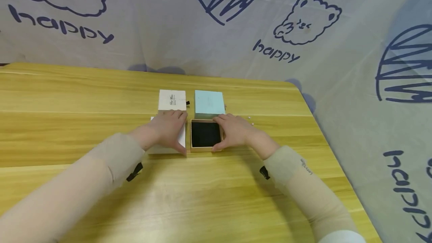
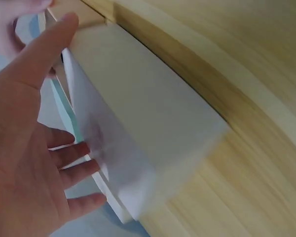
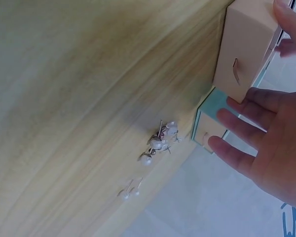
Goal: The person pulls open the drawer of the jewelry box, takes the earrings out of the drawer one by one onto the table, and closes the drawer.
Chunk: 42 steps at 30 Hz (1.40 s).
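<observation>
A small tan box (image 1: 202, 149) with a black lining lies uncovered on the table. My right hand (image 1: 235, 130) holds it by its right end, thumb at the near corner and fingers at the far corner. A ribbon tab (image 3: 236, 72) shows on that end in the right wrist view. My left hand (image 1: 168, 128) reaches over a white box (image 2: 148, 98) just left of it, fingers spread and loosely extended across its top. The left thumb lies at the box's near right corner, close to the tan box.
Behind stand a cream box (image 1: 172, 100) with dark lettering and a light blue box (image 1: 209, 102). Several pearl and crystal earrings (image 3: 160, 143) lie on the table (image 1: 209, 198) to the right. A white cloth (image 1: 162, 40) with blue drawings hangs behind the table.
</observation>
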Each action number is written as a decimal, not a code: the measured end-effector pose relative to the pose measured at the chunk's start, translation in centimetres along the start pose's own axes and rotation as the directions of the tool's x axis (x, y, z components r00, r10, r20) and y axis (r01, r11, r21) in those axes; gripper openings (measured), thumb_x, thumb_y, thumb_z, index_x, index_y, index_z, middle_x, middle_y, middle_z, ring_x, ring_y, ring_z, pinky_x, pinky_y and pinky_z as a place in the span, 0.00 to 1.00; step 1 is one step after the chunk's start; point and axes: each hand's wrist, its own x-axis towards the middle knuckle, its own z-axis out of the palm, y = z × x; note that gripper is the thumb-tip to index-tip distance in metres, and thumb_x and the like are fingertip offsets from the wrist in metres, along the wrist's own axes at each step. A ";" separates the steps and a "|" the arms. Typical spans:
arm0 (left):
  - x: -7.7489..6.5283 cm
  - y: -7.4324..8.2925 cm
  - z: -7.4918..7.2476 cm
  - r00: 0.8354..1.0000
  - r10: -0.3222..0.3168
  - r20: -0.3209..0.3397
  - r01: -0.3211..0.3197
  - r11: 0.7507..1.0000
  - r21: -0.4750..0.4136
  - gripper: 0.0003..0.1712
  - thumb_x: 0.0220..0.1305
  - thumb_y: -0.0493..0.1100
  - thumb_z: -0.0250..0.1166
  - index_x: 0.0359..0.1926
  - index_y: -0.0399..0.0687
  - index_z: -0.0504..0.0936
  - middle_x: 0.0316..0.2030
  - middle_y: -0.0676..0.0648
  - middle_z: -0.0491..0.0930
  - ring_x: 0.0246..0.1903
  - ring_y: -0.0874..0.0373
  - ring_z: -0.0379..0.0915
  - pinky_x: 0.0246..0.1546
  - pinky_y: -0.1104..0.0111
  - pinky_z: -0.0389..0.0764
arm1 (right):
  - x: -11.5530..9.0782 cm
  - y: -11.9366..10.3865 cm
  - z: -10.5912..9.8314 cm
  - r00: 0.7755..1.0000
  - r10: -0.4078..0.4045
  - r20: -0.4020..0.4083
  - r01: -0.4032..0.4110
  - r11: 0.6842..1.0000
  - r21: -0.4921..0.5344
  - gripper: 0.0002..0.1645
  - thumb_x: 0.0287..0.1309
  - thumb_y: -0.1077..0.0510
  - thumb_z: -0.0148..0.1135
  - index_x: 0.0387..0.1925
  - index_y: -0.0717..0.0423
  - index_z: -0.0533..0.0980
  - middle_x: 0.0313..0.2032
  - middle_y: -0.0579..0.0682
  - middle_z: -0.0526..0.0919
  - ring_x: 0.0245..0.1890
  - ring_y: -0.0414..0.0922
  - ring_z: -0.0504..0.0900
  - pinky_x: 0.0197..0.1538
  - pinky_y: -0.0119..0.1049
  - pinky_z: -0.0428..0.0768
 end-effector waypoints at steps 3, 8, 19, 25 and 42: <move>-0.7 -1.0 0.2 1.000 -0.006 -0.011 0.006 0.999 -0.034 0.69 0.39 0.70 0.70 0.70 0.33 0.49 0.68 0.35 0.56 0.67 0.40 0.53 0.64 0.44 0.59 | 0.0 0.0 -0.1 1.000 0.003 0.006 -0.003 1.000 0.006 0.60 0.43 0.28 0.64 0.70 0.55 0.54 0.69 0.55 0.59 0.68 0.53 0.60 0.65 0.52 0.66; -1.6 -2.2 0.4 0.999 -0.033 0.000 0.033 0.997 -0.063 0.69 0.38 0.67 0.73 0.69 0.31 0.50 0.68 0.34 0.56 0.67 0.38 0.53 0.62 0.39 0.57 | 0.1 -0.1 0.0 1.000 0.008 0.010 -0.008 1.000 0.018 0.61 0.43 0.28 0.64 0.71 0.55 0.53 0.70 0.55 0.58 0.69 0.53 0.59 0.65 0.53 0.65; -1.6 -2.6 0.3 0.993 -0.097 0.060 0.102 0.990 -0.097 0.61 0.37 0.65 0.74 0.64 0.34 0.59 0.63 0.36 0.64 0.55 0.35 0.65 0.54 0.40 0.67 | 0.2 -0.3 -0.2 0.996 0.025 0.083 -0.025 1.000 -0.004 0.65 0.43 0.29 0.65 0.72 0.58 0.48 0.71 0.56 0.53 0.71 0.53 0.55 0.67 0.53 0.61; -1.7 -2.1 -0.4 0.991 -0.112 0.080 0.119 0.988 -0.098 0.56 0.37 0.62 0.76 0.60 0.35 0.63 0.59 0.37 0.66 0.45 0.40 0.69 0.48 0.47 0.74 | 0.4 -0.2 0.0 0.997 0.030 0.074 -0.035 0.997 0.068 0.65 0.43 0.31 0.66 0.72 0.59 0.48 0.71 0.58 0.52 0.71 0.53 0.55 0.67 0.50 0.63; -1.9 -1.4 -1.1 0.974 -0.185 0.135 0.202 0.971 -0.130 0.53 0.35 0.59 0.78 0.57 0.38 0.63 0.56 0.39 0.68 0.45 0.39 0.69 0.43 0.52 0.77 | 0.8 -1.0 -0.1 1.000 0.009 0.017 -0.011 0.994 0.111 0.63 0.42 0.33 0.68 0.71 0.59 0.51 0.69 0.56 0.59 0.67 0.52 0.62 0.65 0.47 0.67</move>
